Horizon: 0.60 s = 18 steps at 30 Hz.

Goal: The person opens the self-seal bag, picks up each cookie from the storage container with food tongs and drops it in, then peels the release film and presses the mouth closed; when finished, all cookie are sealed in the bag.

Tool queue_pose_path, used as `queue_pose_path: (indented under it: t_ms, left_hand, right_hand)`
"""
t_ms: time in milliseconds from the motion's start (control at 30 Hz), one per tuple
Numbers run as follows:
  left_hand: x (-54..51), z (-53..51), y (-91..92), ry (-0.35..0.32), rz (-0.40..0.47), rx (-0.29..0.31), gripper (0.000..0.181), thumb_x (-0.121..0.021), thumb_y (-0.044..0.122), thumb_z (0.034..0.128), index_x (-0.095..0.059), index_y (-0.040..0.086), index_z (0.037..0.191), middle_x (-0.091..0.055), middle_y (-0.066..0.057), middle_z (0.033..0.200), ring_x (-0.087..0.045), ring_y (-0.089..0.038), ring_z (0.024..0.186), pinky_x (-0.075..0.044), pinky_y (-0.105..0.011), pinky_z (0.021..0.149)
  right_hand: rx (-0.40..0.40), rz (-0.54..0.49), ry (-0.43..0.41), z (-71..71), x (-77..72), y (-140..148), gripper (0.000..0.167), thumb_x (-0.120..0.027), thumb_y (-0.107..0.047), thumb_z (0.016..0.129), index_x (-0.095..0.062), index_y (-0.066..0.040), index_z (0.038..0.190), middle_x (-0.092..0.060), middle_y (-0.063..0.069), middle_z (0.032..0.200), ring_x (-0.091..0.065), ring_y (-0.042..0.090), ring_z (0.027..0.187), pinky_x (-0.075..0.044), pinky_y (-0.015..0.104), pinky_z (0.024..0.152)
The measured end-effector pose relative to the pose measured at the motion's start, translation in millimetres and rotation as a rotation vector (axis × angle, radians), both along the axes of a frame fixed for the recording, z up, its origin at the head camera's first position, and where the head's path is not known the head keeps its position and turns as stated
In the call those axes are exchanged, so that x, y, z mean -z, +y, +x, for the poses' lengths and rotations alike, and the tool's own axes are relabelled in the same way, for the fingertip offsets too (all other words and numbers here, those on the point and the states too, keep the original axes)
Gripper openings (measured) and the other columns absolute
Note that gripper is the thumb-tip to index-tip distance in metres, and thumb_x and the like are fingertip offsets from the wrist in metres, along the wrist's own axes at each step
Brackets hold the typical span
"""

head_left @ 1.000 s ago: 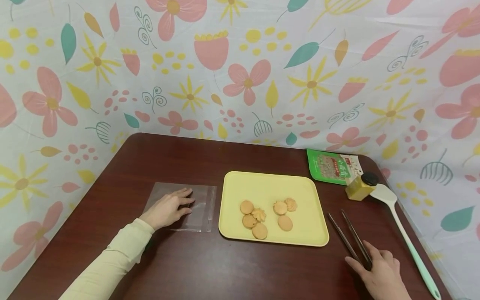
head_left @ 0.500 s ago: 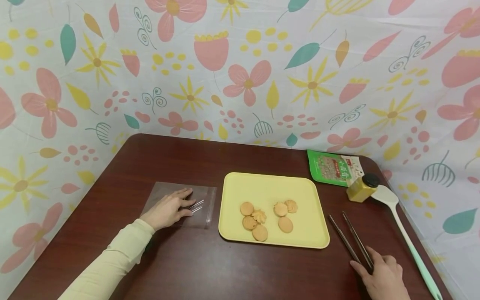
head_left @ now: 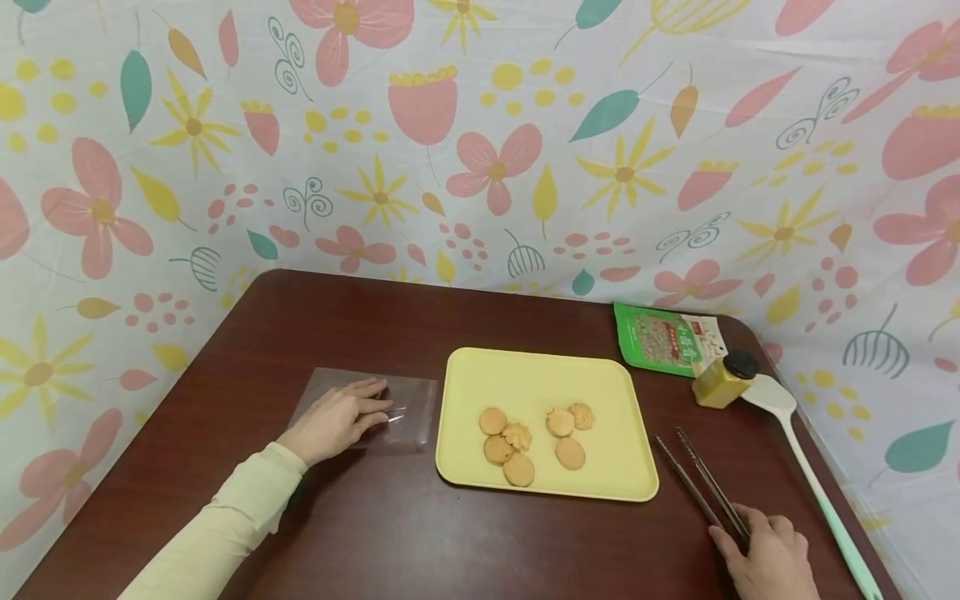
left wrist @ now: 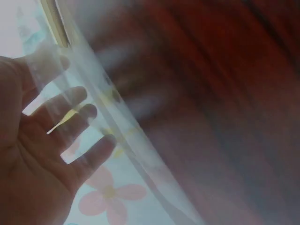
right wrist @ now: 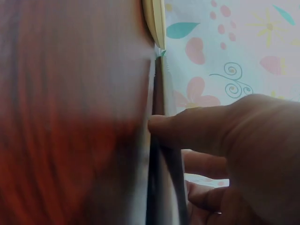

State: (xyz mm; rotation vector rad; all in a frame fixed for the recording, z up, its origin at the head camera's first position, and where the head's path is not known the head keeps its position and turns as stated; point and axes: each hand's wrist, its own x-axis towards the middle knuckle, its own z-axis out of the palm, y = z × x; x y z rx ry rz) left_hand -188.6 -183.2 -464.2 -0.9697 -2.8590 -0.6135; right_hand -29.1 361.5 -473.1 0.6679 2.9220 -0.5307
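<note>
On the left of the table lies a clear plastic zip bag (head_left: 411, 412), flat, with its strip toward the tray. My left hand (head_left: 337, 421) rests on it, palm down, fingers spread and fairly straight; in the left wrist view the fingers (left wrist: 75, 110) show beside the see-through film. At the right, my right hand (head_left: 776, 554) grips metal tongs (head_left: 708, 483) near their back end, thumb on one side and fingers on the other. The tong arms stand apart with nothing between their tips. Between the hands, a yellow tray (head_left: 525, 371) bears several cookies (head_left: 517, 436) in two groups.
A green food packet (head_left: 660, 340) lies at the back right. Near it are a yellow bottle with a black cap (head_left: 723, 379) and a white spatula with a mint handle (head_left: 806, 462). Floral cloth (head_left: 480, 150) hangs behind the dark table (head_left: 360, 525).
The tongs' arms have come a little closer together, and my right hand has shifted slightly. The bag's strip end has moved slightly right under my left hand. Tray and cookies stay put.
</note>
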Motion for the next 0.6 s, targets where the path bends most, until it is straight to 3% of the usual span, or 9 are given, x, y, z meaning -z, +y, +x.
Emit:
queue_pose_path:
  t_ms: [133, 300, 467, 600]
  left_hand:
    - [-2.2, -0.6, 0.9, 0.062, 0.051, 0.003, 0.027, -0.070, 0.020, 0.0911, -0.073, 0.007, 0.114, -0.059, -0.018, 0.131, -0.056, -0.032, 0.121, -0.045, -0.052, 0.096]
    - [-2.9, -2.9, 1.4, 0.118, 0.127, -0.021, 0.020, -0.073, 0.019, 0.0889, -0.076, 0.009, 0.106, -0.067, -0.013, 0.120, -0.064, -0.028, 0.108, -0.049, -0.047, 0.091]
    - [-3.7, -2.8, 1.5, 0.150, 0.154, -0.049, 0.015, -0.075, 0.020, 0.0872, -0.077, 0.013, 0.100, -0.071, -0.007, 0.109, -0.068, -0.023, 0.097, -0.052, -0.044, 0.084]
    - [-4.5, -2.3, 1.3, 0.165, 0.152, -0.073, 0.014, -0.076, 0.021, 0.0860, -0.077, 0.014, 0.098, -0.073, -0.002, 0.101, -0.068, -0.019, 0.091, -0.053, -0.039, 0.078]
  right_hand:
    - [0.005, -0.027, 0.058, 1.1, -0.3, -1.7, 0.056, -0.065, -0.027, 0.094, -0.044, 0.011, 0.128, -0.034, 0.040, 0.118, -0.030, 0.060, 0.111, -0.032, 0.068, 0.089]
    - [0.039, -0.053, 0.117, 3.2, -3.4, -7.9, 0.051, -0.065, -0.023, 0.093, -0.044, 0.005, 0.130, -0.031, 0.036, 0.117, -0.045, 0.054, 0.101, -0.040, 0.064, 0.078]
    - [0.070, -0.047, 0.124, 1.9, -10.5, -13.4, 0.054, -0.064, -0.032, 0.094, -0.044, -0.001, 0.134, -0.033, 0.033, 0.118, -0.053, 0.050, 0.092, -0.043, 0.061, 0.072]
    - [0.079, -0.042, 0.116, -0.8, -18.4, -17.4, 0.063, -0.057, -0.047, 0.096, -0.042, -0.007, 0.142, -0.045, 0.029, 0.117, -0.056, 0.051, 0.091, -0.044, 0.060, 0.070]
